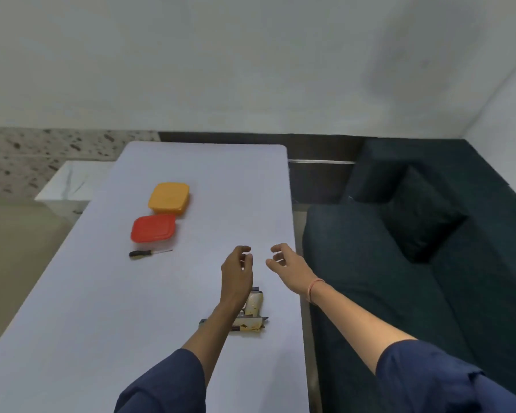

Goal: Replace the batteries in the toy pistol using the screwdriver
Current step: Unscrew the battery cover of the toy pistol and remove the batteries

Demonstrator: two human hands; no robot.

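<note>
The toy pistol (252, 315), cream with brown marks, lies on the white table (102, 308) near its right edge, partly hidden under my left forearm. My left hand (237, 272) hovers above the table just beyond the pistol, fingers loosely curled, holding nothing. My right hand (286, 260) is beside it to the right, fingers relaxed and empty. The screwdriver (149, 253), black and yellow handle with a thin shaft, lies on the table to the left, well apart from both hands.
A red-lidded container (152, 232) and an orange-lidded container (169, 198) sit on the table behind the screwdriver. A dark sofa (399, 263) with a cushion stands close along the table's right edge. A small white marble table (72, 181) is at the far left.
</note>
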